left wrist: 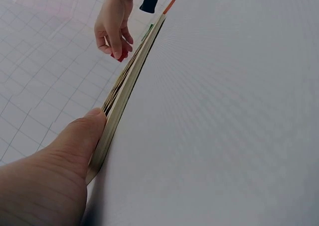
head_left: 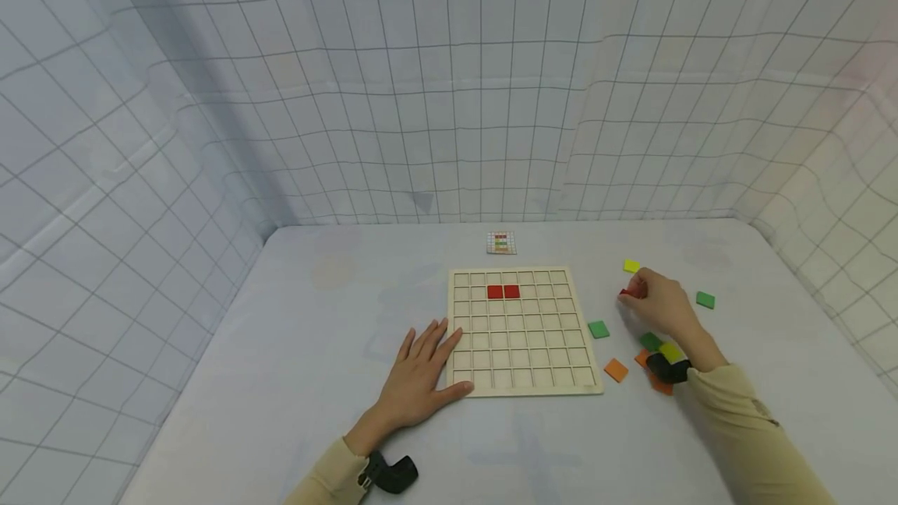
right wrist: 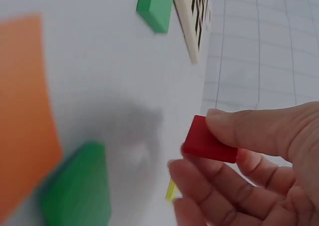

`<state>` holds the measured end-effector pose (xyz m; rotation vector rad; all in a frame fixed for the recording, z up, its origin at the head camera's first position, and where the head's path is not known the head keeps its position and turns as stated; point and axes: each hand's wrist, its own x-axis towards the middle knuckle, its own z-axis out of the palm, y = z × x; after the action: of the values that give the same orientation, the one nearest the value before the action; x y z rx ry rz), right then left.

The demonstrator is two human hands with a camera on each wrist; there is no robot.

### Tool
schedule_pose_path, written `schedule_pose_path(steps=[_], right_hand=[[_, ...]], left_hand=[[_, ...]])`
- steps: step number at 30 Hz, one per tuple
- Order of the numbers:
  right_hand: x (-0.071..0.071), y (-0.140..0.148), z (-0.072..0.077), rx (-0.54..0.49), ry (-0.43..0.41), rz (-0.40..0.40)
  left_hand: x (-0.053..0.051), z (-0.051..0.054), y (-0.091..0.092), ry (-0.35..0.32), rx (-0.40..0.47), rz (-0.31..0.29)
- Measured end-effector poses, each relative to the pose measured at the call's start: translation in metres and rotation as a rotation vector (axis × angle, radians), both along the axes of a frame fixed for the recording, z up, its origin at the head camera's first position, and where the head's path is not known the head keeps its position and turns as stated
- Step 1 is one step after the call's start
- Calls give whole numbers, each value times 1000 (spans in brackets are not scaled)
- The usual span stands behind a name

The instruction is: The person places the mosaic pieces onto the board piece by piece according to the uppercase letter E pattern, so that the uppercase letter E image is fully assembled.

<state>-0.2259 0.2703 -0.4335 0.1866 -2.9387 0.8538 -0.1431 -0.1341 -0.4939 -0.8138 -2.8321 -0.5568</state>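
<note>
A pale wooden grid board lies on the white table, with two red square tiles side by side in its second row from the far edge. My left hand rests spread at the board's left edge, its thumb on the near left corner. To the right of the board, my right hand pinches a red square tile between thumb and fingers, raised off the table. In the left wrist view the left thumb touches the board's rim.
A small printed card with a coloured grid lies beyond the board. Around the right hand are a yellow tile, green tiles, an orange tile and a cluster of green, yellow and orange tiles partly under the wrist. Gridded white cloth hangs behind.
</note>
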Motion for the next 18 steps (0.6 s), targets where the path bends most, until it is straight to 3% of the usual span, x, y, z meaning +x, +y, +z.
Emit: schedule_pose_path(steps=[4, 7, 18], right_hand=[[0, -13, -1, -37, 119, 27], [-1, -23, 0, -66, 162, 41], [-11, -57, -2, -174, 162, 138]], left_hand=[[0, -1, 0, 11, 12, -3], [-1, -2, 0, 22, 23, -7], [0, -3, -1, 30, 26, -9]])
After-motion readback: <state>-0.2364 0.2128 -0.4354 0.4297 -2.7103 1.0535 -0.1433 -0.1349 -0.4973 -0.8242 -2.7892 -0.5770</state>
